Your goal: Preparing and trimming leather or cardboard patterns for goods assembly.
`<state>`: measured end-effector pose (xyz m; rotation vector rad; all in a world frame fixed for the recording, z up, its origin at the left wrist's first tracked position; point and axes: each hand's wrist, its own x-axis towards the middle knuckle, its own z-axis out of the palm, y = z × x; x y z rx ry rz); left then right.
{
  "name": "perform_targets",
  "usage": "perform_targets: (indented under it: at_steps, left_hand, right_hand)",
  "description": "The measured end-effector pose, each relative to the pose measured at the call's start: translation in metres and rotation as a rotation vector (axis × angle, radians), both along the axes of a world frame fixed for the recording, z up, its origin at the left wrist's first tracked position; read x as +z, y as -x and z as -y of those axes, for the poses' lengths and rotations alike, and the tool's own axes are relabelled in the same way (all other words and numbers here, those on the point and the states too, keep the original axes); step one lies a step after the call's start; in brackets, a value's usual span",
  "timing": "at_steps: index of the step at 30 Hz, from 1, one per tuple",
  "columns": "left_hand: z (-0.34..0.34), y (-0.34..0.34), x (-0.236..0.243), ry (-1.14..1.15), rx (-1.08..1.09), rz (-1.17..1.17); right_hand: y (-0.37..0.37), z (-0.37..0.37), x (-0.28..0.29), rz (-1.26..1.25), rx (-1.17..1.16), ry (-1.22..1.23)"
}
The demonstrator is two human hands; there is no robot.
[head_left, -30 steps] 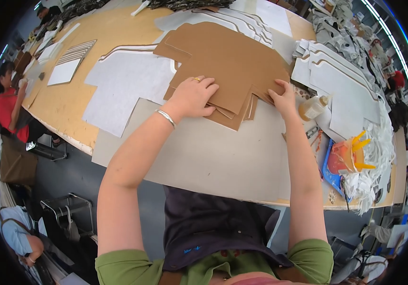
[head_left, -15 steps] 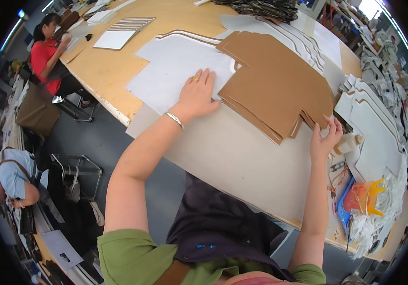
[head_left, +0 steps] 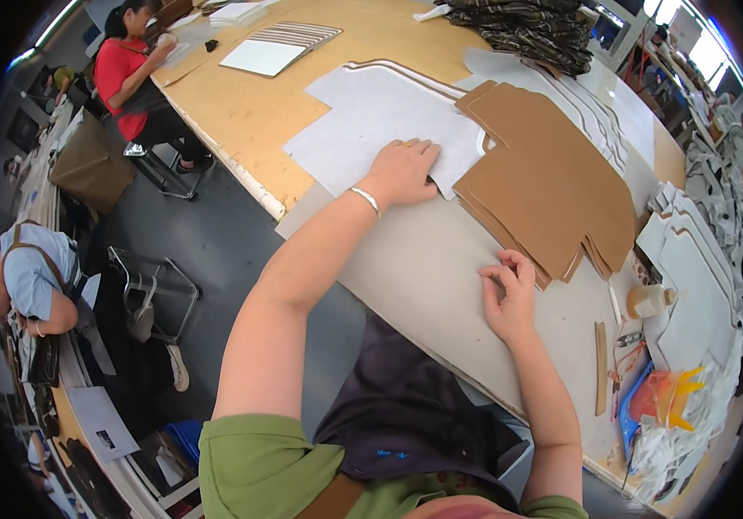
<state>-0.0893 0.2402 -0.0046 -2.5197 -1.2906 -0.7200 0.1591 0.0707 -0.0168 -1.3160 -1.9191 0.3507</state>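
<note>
My left hand (head_left: 404, 171) lies palm down on the near right part of a stack of white sheet pieces (head_left: 350, 134), fingers stretched out. A small dark patch shows beside its fingertips. To its right, a fanned stack of brown cut pieces (head_left: 553, 182) with notched corners partly covers the white ones. My right hand (head_left: 511, 298) hovers over or rests by the near edge of the brown stack, fingers loosely curled and thumb apart. Nothing shows in it. Whether its fingertips touch the brown edge, I cannot tell.
Beneath the stacks lies a grey board (head_left: 423, 268). On the right are a glue bottle (head_left: 648, 301), a wooden strip (head_left: 601, 368), an orange-yellow container (head_left: 661, 396) and more white pieces (head_left: 696, 268). A dark bundle (head_left: 518, 30) sits at the back. A person in red (head_left: 125, 78) sits at the far left.
My right hand has moved left from the brown stack's right corner to its near edge, its fingers more curled. My left hand remains on the white pieces. The whole view has shifted.
</note>
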Motion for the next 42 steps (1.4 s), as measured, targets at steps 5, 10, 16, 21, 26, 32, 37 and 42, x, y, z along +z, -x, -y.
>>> perform_targets:
  at_steps: [5,10,16,21,26,32,37,42]
  left_hand:
    - [-0.008,-0.010,0.020,0.275,0.082,-0.240]
    - [-0.021,0.027,0.028,0.339,0.267,-0.217]
    - [-0.034,0.106,0.059,0.487,0.434,1.594]
    - [0.012,0.115,0.140,-0.180,0.347,1.070]
    - [0.141,0.034,0.172,-0.100,0.329,0.136]
    - [0.275,-0.037,0.083,0.557,-0.152,-0.081]
    - [0.261,-0.024,0.064,0.533,-0.006,-0.031]
    - [0.231,-0.018,0.048,0.428,-0.050,-0.153]
  right_hand:
    - [0.000,0.001,0.001,0.008,0.000,-0.019]
    - [0.000,-0.002,0.001,0.014,-0.028,-0.042]
    - [-0.003,-0.005,-0.001,-0.011,-0.029,-0.034]
    - [-0.002,-0.001,0.002,-0.038,-0.022,-0.045]
    - [-0.019,-0.001,0.010,-0.202,-0.018,0.171]
    - [-0.045,0.025,0.041,-1.077,0.214,1.044]
    - [-0.029,0.056,0.035,-0.605,-0.059,0.832]
    - [-0.043,0.059,0.038,-0.451,0.031,0.845]
